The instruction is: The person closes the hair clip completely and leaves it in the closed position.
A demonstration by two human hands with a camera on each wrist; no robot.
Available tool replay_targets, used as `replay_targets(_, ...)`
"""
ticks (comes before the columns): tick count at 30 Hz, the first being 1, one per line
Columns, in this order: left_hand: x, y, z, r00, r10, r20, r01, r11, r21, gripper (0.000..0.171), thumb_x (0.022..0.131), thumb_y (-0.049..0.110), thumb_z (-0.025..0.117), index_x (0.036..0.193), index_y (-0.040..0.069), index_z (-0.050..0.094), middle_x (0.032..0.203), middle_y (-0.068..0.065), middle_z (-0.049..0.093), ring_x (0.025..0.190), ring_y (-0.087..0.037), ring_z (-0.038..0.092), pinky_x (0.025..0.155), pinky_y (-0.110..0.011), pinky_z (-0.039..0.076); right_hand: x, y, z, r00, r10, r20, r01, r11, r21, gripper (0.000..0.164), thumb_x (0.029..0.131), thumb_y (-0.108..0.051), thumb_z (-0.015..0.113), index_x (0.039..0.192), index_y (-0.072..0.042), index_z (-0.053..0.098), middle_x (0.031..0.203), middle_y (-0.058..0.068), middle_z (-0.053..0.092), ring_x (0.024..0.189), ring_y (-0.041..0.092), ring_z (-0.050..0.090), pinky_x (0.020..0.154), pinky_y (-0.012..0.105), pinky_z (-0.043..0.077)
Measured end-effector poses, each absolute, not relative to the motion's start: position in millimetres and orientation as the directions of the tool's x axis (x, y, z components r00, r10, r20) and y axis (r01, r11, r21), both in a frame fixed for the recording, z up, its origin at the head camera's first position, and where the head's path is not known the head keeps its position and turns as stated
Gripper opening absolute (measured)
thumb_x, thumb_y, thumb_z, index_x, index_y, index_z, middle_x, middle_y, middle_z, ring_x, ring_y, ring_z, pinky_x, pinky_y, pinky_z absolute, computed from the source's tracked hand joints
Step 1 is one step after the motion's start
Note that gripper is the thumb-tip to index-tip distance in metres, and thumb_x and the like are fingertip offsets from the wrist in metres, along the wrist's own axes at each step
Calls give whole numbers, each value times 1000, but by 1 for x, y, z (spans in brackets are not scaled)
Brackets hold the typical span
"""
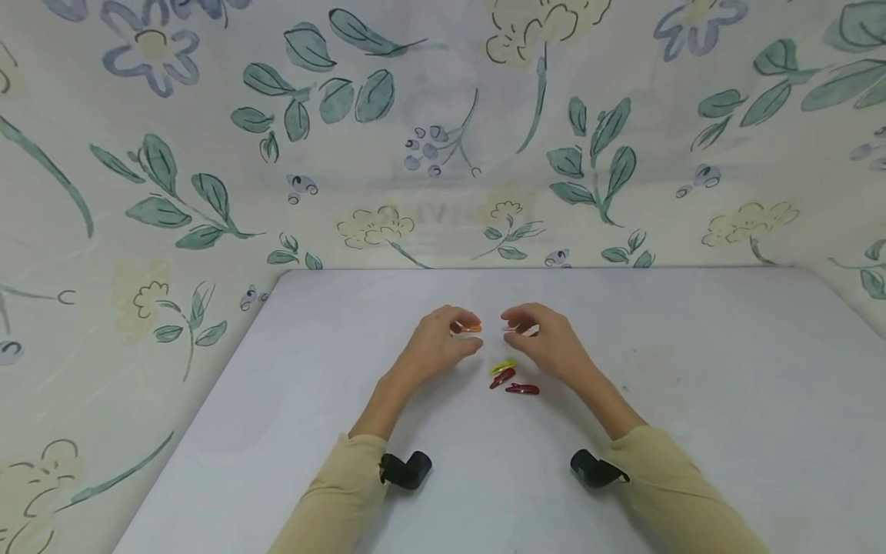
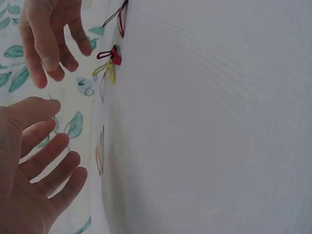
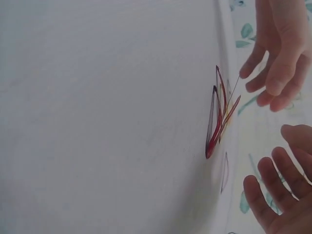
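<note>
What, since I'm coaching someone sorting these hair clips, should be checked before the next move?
1. Left grip holding nothing: ok, fingers loosely curved and apart from the clips.
2. Right grip holding nothing: ok, likewise.
3. Orange clip near the left grip: ok, on the white tabletop.
4. Pink clip near the right grip: ok.
5. Yellow clip separate from the nearer dark red clip: cannot tell, they lie close and may touch.
6. Other dark red clip separate: ok, the head view shows a gap.

There are five hair clips point(image 1: 503, 367), two wrist cameras point(image 1: 408, 471) and one table point(image 1: 727, 423).
</note>
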State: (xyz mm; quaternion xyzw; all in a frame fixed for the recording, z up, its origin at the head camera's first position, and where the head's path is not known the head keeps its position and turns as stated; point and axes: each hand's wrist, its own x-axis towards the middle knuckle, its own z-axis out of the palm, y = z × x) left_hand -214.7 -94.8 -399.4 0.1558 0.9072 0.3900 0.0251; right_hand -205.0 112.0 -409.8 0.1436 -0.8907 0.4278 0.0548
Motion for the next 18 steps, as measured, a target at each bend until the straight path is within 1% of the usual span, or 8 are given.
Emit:
replay_targets(5, -209, -88, -399, -940, 335, 63, 274, 633, 724, 34, 88, 25, 71, 119, 12, 65, 118, -3, 64, 112, -22, 56, 90, -39, 51, -201, 119, -411, -959, -201, 199, -281, 601, -748, 34, 90, -11, 71, 123, -6, 64, 115, 10, 67, 105, 26, 61, 92, 41, 53)
replay_targets(10, -204, -81, -399, -934, 356, 28, 268, 648, 713, 33, 87, 24, 71, 118, 12, 66, 118, -4, 65, 112, -22, 57, 91, -39, 51, -196, 122, -412, -957, -215, 193, -286, 611, -738, 32, 90, -9, 70, 122, -5, 65, 116, 12, 66, 106, 28, 60, 92, 43, 53)
replay_targets(15, -203, -76, -402, -922, 387, -19, 278, 694, 664, 31, 88, 23, 70, 115, 10, 68, 115, -3, 64, 108, -22, 56, 92, -39, 50, -193, 122, -417, -964, -225, 144, -256, 623, -739, 33, 91, -8, 68, 123, -6, 66, 118, 11, 67, 108, 28, 59, 93, 43, 53)
replay_targets(18, -203, -74, -404, -912, 411, -7, 322, 723, 611, 27, 87, 22, 71, 111, 9, 70, 109, -3, 64, 106, -22, 55, 92, -38, 49, -193, 121, -419, -969, -230, 96, -225, 641, -734, 32, 90, -7, 67, 123, -6, 66, 118, 11, 67, 108, 28, 59, 93, 42, 53)
